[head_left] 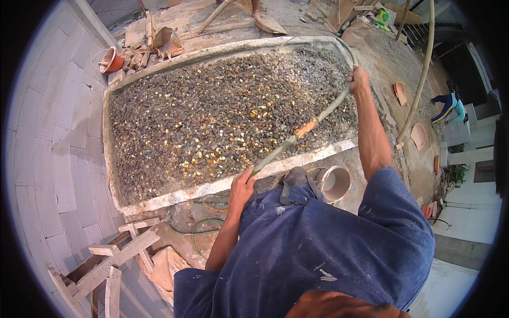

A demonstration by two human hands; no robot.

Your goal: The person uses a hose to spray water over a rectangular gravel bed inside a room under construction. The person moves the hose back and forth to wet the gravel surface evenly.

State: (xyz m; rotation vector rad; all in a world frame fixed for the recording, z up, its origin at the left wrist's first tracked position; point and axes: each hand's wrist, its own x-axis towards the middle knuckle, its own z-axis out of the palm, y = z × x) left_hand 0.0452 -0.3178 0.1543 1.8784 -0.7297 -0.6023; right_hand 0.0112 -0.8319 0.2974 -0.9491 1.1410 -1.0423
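Observation:
A pale green hose (pixel 330 110), with an orange wrap around its middle, slants across the near right part of a low walled bed (pixel 175 200). Small dark and tan stones (pixel 212 114) fill that bed, greyer toward the far right. My right hand (pixel 358 78) is closed around the hose above the bed's right end, and beyond it the hose curves over the far right corner. Lower down, my left hand (pixel 242 186) grips the hose at the near rim, its fingers partly hidden. Where the hose runs below that hand cannot be seen.
A round bucket (pixel 335 184) stands right of my legs. Wooden trestle pieces (pixel 119 259) lean lower left beside a block wall (pixel 53 159). An orange bucket (pixel 111 60) sits at the far left corner. One person (pixel 450 107) bends at far right; another's foot shows at the top.

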